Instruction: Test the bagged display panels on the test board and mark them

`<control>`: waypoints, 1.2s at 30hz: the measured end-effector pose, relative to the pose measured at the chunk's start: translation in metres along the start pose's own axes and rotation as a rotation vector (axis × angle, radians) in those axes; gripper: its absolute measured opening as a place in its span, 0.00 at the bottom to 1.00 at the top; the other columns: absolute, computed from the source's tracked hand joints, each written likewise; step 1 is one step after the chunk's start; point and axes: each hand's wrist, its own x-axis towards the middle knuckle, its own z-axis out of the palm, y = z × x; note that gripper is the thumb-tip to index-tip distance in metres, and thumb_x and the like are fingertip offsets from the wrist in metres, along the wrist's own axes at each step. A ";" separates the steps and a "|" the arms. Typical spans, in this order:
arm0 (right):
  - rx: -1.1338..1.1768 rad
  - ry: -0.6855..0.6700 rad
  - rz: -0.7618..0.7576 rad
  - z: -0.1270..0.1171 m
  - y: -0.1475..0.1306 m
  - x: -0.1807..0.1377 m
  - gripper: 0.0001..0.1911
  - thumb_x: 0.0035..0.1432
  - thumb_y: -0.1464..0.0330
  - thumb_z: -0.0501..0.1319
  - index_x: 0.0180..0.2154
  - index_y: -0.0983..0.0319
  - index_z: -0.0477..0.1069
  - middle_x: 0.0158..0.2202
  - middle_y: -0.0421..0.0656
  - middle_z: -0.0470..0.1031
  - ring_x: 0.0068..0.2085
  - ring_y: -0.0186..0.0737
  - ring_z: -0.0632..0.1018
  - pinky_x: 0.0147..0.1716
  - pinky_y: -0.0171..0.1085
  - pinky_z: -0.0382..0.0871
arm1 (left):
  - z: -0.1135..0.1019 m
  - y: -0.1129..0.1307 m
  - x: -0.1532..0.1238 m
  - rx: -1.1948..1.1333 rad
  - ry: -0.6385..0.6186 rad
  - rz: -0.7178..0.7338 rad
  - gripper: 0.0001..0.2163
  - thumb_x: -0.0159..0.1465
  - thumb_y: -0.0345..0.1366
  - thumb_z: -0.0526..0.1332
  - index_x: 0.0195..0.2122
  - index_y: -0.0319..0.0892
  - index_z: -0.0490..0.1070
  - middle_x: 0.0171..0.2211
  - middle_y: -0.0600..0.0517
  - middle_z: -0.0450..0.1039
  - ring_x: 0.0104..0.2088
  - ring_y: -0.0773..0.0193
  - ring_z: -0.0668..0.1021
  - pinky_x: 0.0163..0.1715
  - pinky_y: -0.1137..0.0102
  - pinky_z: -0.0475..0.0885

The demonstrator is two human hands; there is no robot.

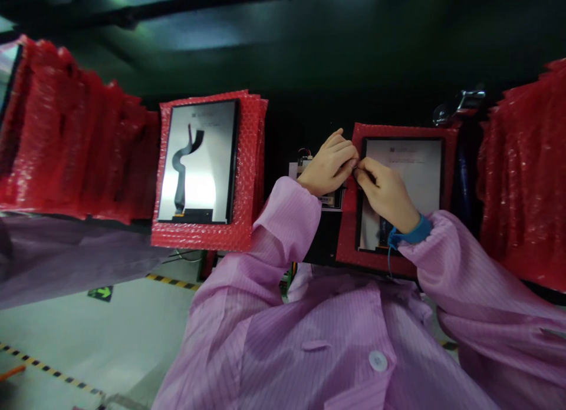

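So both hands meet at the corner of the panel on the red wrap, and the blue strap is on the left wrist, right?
No. The blue strap is on the right wrist, not the left; the head view shows it. The left hand and right hand do meet at the corner of the panel on the red wrap.

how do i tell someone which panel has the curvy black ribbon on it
Find the bank of red bubble wrap on the left; just right of it sits a separate red stack. The silvery panel on that stack is it: a black ribbon snakes up its middle, while the left hand and right hand meet over the other panel.
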 end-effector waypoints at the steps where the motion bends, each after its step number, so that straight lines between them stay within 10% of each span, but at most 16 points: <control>1: 0.003 0.003 -0.001 0.000 0.001 0.000 0.09 0.65 0.65 0.53 0.32 0.60 0.64 0.28 0.40 0.67 0.30 0.36 0.66 0.34 0.37 0.55 | 0.000 0.000 0.000 -0.010 0.004 0.003 0.17 0.75 0.41 0.45 0.32 0.44 0.66 0.32 0.51 0.70 0.41 0.59 0.76 0.67 0.48 0.61; 11: 0.344 -0.085 -0.005 -0.023 0.008 0.001 0.19 0.68 0.56 0.53 0.29 0.61 0.67 0.28 0.41 0.70 0.30 0.35 0.70 0.33 0.37 0.63 | 0.004 -0.011 -0.005 -0.149 0.250 -0.182 0.25 0.75 0.52 0.39 0.42 0.45 0.72 0.45 0.48 0.74 0.53 0.58 0.75 0.67 0.53 0.58; 16: 0.184 0.341 -0.045 -0.050 0.037 0.013 0.20 0.71 0.55 0.50 0.40 0.61 0.73 0.41 0.47 0.77 0.44 0.43 0.77 0.49 0.46 0.71 | -0.005 0.005 -0.019 -0.104 0.635 -0.354 0.23 0.75 0.54 0.42 0.61 0.49 0.64 0.62 0.46 0.65 0.67 0.54 0.65 0.68 0.55 0.56; 26: -0.593 0.221 -0.042 -0.054 0.058 0.053 0.18 0.68 0.73 0.51 0.53 0.69 0.73 0.54 0.56 0.73 0.59 0.57 0.69 0.58 0.56 0.63 | 0.047 0.130 -0.083 -0.002 -0.055 -0.178 0.32 0.73 0.43 0.55 0.73 0.41 0.42 0.73 0.33 0.43 0.75 0.41 0.45 0.69 0.42 0.56; 36: -0.578 0.299 0.022 -0.072 0.032 0.043 0.15 0.68 0.77 0.46 0.47 0.66 0.69 0.43 0.50 0.76 0.48 0.46 0.74 0.53 0.46 0.63 | 0.062 0.132 -0.094 -0.026 0.140 -0.335 0.42 0.67 0.44 0.65 0.74 0.49 0.39 0.75 0.36 0.34 0.75 0.37 0.42 0.67 0.38 0.57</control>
